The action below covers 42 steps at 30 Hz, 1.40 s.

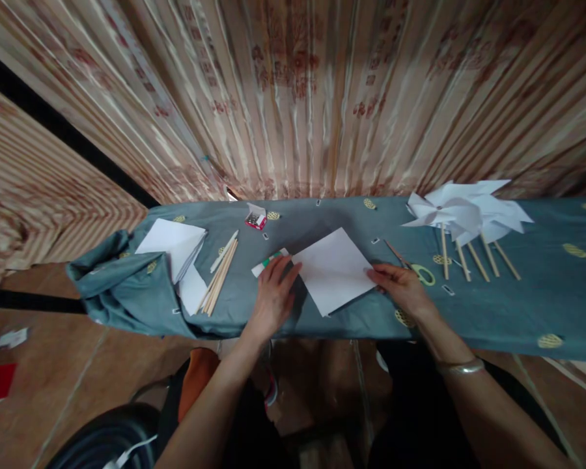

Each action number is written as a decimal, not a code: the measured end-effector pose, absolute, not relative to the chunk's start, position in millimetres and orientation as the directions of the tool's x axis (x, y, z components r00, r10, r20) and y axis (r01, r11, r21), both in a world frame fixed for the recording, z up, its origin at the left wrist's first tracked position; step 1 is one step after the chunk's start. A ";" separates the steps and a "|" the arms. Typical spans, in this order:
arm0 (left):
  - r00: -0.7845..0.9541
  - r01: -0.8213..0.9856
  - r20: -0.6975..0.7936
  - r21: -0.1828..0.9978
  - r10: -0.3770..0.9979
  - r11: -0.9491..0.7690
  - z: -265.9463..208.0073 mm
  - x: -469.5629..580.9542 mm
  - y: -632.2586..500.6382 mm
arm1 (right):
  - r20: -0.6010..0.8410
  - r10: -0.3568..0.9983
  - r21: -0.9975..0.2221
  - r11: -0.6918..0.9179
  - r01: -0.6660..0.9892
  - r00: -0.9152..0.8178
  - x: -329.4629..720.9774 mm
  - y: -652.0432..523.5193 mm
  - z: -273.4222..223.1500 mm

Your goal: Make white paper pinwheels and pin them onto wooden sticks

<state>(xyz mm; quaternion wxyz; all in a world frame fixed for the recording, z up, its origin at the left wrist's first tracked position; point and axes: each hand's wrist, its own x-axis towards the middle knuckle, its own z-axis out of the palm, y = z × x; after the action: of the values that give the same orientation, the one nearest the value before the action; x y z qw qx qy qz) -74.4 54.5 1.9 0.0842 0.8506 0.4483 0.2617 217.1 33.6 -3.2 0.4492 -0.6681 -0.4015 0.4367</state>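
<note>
A square sheet of white paper (333, 272) lies in front of me, turned so its corners point to the sides. At its left corner, my left hand (272, 296) is closed, with thumb and fingertips on the paper. Beneath those fingers a white and green flat item (262, 266) partly shows; its kind I cannot tell. The opposite corner is pinched by my right hand (403, 286), which wears a bracelet on its wrist. Just beyond that hand are scissors (422, 273) with light green handles, their blades partly visible.
Several white paper pinwheels (469, 208) on wooden sticks lie at the right. A stack of white paper (173, 244), several wooden sticks (221, 277), a white pen (224, 251) and a small red box (256, 218) are at the left. A grey-green cloth (322, 212) covers the narrow table.
</note>
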 end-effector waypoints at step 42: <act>0.747 0.619 0.112 0.241 0.655 -0.747 -16.5 -26.7 -2.6 | 0.237 0.965 -0.680 0.080 0.729 0.115 180.1 43.3 -17.1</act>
<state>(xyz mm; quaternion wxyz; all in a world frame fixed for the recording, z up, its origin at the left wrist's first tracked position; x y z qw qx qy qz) -26.7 -2.6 -16.5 0.0947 0.9299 0.3425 0.0951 180.1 43.3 -17.1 0.3540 -0.6573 -0.6441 0.1664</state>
